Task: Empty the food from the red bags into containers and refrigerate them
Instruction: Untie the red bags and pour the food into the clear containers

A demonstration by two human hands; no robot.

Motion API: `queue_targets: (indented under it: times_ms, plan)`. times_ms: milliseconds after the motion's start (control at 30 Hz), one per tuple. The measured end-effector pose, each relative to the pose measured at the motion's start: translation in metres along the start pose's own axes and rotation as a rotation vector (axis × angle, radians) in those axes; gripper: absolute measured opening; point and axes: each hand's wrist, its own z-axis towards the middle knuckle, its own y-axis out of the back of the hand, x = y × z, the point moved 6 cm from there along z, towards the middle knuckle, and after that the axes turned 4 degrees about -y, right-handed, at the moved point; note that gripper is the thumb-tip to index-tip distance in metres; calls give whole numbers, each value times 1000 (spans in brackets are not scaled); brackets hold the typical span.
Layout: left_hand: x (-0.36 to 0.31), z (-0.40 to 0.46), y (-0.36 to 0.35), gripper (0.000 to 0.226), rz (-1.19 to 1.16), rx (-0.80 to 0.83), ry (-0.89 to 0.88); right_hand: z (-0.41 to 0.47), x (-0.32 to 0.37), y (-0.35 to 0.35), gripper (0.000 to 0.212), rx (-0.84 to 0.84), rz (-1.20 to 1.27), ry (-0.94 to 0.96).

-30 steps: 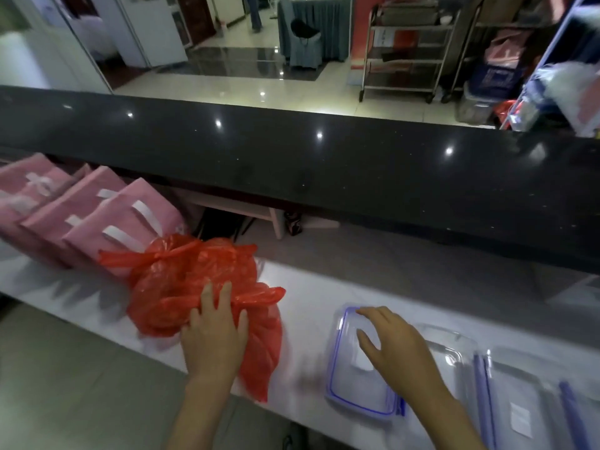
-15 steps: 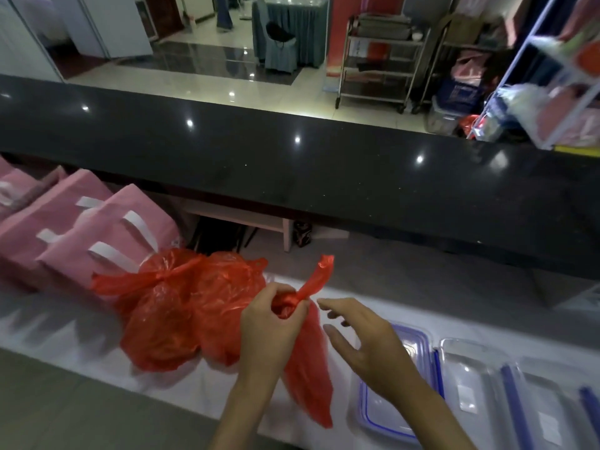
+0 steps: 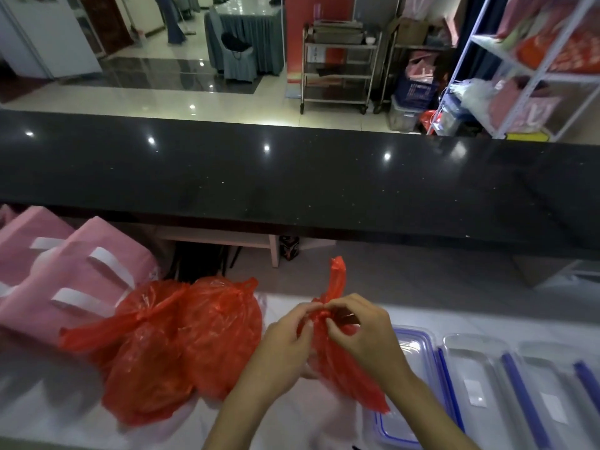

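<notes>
- The left hand (image 3: 285, 345) and the right hand (image 3: 367, 332) meet at the tied neck of one red bag (image 3: 341, 368), which stands on the white surface (image 3: 292, 414) just in front of the person. The hands are so close together because the knot is small and both are needed to loosen it.
- The fingers (image 3: 306, 311) of the left hand are pressed together and pinch the knot from its left side. The fingers (image 3: 337, 319) of the right hand are curled and pinch the plastic at the knot from the right. I judge that one hand holds the knot steady while the other picks at it.
- One loose handle (image 3: 337, 277) of the bag stands up above the knot, free of the hands. The body of the bag hangs down and partly covers the nearest container.
- The other red bags (image 3: 181, 345) lie together to the left, touching each other and, it seems, knotted shut. They appear set aside there so that they wait their turn and do not disturb the work.
- The clear containers (image 3: 474, 378) with blue clips stand in a row on the right, side by side, just beside the bag in hand. I think they are placed so near that the food can be tipped in with a short move.
- The pink bags (image 3: 84, 271) with white handles stand at the far left, behind the red ones, and take no part now.
- No food is visible in any container, so the task seems to be near its start. What is inside the bags I cannot tell.
</notes>
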Motion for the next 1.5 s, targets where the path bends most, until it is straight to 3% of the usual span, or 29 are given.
queue_targets:
  times_ms: [67, 200, 300, 433, 567, 700, 867, 967, 1067, 1367, 1500]
  plan:
    - [-14, -8, 14, 29, 229, -24, -19, 5, -1, -2, 20, -4, 16, -29]
    - [-51, -9, 39, 15, 543, -223, -385, 12, -1, -3, 20, 11, 32, -39]
    - [-45, 12, 36, 27, 704, -116, -565, 15, 3, -3, 20, 21, 75, -9]
    - [-15, 39, 28, 33, 373, 89, -455, 17, -1, 1, 19, -27, 135, -31]
    - [-10, 46, 26, 19, 354, 107, -450, 14, -4, 0, 18, 7, 151, -32]
    - [-6, 44, 22, 20, 336, 203, -427, 14, 0, -5, 18, 169, 88, 58]
    - [-7, 35, 15, 24, 269, 184, -426, 14, 1, -10, 17, 252, 30, 73]
    - [-12, 27, 18, 26, 202, 138, -457, 11, 6, -12, 18, 224, 23, 93]
    - [-12, 22, 23, 13, 122, 113, -441, 14, 5, -5, 19, 169, 27, 98]
    - [-7, 35, 15, 13, 489, 148, -372, 24, -8, -18, 14, 304, -126, 137]
    - [-16, 31, 13, 16, 363, 187, -372, 28, 1, -22, 13, 362, -76, 166]
